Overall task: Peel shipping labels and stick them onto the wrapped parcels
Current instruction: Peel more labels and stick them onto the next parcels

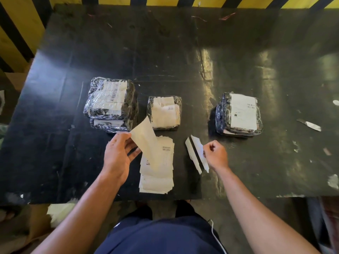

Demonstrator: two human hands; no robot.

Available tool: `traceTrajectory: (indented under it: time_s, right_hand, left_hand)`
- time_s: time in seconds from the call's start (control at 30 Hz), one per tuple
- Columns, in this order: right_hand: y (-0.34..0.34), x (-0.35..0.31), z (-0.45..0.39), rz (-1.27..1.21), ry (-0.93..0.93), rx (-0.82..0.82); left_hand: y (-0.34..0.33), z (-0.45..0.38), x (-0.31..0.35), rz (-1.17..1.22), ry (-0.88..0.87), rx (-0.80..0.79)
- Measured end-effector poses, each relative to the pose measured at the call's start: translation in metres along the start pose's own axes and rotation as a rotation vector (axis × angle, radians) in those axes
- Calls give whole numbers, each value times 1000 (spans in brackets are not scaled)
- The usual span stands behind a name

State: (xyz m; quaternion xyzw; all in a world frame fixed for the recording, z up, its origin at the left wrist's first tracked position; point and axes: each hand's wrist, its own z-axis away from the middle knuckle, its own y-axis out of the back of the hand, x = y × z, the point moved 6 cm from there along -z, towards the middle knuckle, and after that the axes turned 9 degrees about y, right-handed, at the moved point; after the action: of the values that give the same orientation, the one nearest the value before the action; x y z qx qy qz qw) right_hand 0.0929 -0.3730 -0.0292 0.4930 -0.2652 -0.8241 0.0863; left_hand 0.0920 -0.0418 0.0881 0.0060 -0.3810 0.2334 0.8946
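— What have the hands got hold of?

— The left hand (119,154) pinches a blank cream backing sheet (145,142) by its upper corner, thumb on top and fingers curled beneath, so the sheet slants down over the stack of labels (157,173). The right hand (216,154) is closed into a loose fist, and its fingertips pinch a white peeled label (197,153) that hangs edge-on just above the surface (165,52); a dark strip shows along its length.

— Where is that stack?

— Flat on the dark surface near the front edge, between the two forearms. The sheets are fanned unevenly, and the top one carries small printed marks.

— And the parcels?

— Three groups, all in clear wrap over dark contents. The left parcel stack (111,105) sits behind the left hand, with barcoded paper visible under the wrap. The middle parcel (165,112) stands just beside it, smaller, with pale paper on its top. The right parcel (239,114) lies well apart, behind the right hand, with a white label already flat on its top face.

— Anything else on there?

— A small metallic blade-like scrap (309,125) toward the right edge, plus flecks of torn paper. A yellow-and-black striped barrier (165,0) runs behind the surface.
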Motion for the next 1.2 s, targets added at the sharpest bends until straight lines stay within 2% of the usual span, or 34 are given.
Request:
traceTrajectory:
  time_s: [0.37,0.47,0.6,0.7,0.83,1.1,1.2]
  right_hand:
    - [-13,13,3,318,165,-90]
    - [-4,-2,19,382,273,-41]
    - [2,-54,58,260,564,92]
    - [-8,-109,95,198,817,88]
    - [-33,-147,119,274,986,62]
    - [-52,-155,112,415,968,121]
    - [-49,-154,103,339,886,121]
  left_hand:
    - [-19,3,-20,-55,59,6]
    - [-25,3,-20,-42,64,0]
    - [-31,2,-19,-17,58,13]
    - [-35,3,-20,11,69,26]
    - [-38,2,-21,36,75,41]
    - [-36,-1,-22,111,107,48]
    - [-37,1,-21,81,101,9]
